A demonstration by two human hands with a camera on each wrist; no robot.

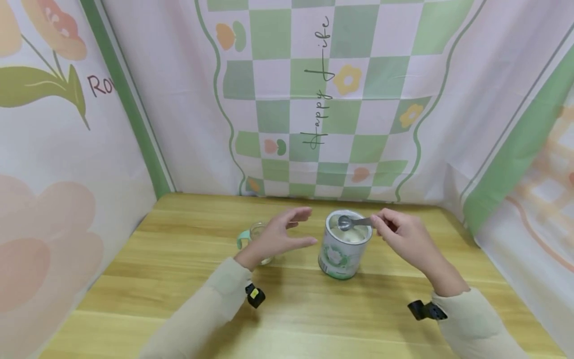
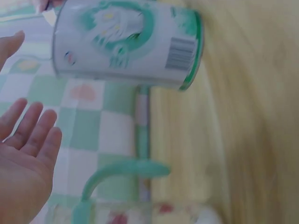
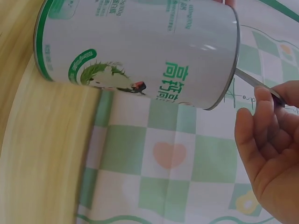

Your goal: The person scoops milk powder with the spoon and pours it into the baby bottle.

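On a table, white can with green print, right fingers pinching silvery spoon, left fingers spread.

A yellowish-brown wooden table fills much of the lower half of the head view, its grain running roughly from left to right and its far edge crossing just below mid-frame. On it, right of the lower centre, stands a white and green can, upright and open at the top. To its left, well apart from it, a clear cup with a mint-green handle stands on the wood, partly hidden.
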